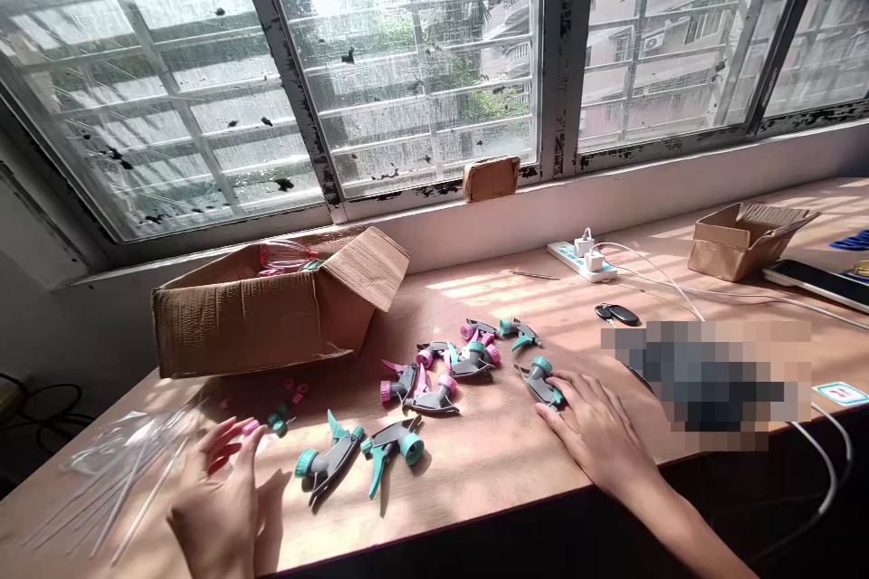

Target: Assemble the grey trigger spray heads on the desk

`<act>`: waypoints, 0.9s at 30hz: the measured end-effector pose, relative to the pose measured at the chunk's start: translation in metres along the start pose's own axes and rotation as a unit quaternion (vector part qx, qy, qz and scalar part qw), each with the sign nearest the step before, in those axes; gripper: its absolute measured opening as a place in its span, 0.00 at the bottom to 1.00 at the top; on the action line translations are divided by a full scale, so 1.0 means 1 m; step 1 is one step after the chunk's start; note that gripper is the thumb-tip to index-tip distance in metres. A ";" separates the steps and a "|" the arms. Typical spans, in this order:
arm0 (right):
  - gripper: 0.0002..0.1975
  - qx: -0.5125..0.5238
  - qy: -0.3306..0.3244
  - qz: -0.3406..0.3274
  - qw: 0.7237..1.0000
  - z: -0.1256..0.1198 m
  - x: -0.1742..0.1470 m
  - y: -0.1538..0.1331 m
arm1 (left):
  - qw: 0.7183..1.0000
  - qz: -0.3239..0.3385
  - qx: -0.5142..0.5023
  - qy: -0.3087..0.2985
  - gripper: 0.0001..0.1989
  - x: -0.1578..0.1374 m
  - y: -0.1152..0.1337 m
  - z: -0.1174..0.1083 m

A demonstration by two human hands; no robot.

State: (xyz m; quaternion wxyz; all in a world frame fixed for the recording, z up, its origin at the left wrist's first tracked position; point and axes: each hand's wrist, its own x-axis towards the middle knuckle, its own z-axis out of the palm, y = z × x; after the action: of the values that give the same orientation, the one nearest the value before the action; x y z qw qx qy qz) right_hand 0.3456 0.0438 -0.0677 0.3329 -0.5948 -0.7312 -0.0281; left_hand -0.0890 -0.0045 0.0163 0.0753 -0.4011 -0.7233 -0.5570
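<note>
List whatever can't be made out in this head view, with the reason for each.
In the head view:
Large cardboard box: lower contents, hidden by its front wall.
Pink piece at the left hand: full shape, covered by fingers.
Sprayer head at the right hand: partly covered by fingers; grip unclear.
Pixelated patch: whatever it masks.
Blue item: cut off by the right edge.

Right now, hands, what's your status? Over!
Left hand: pinching pink piece. Right hand: touching green sprayer. Between them: more sprayers.
</note>
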 end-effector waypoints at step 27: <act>0.25 -0.058 0.026 -0.025 0.998 0.007 0.014 -0.033 | 0.947 0.136 -0.062 -0.286 0.11 -0.132 0.071 0.083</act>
State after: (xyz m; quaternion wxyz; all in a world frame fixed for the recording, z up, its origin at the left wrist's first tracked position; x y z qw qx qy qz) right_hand 0.3121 0.0492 -0.0541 0.3156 -0.5935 -0.7343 -0.0945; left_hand 0.0747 0.0063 -0.0348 -0.0847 -0.6416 -0.6170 -0.4476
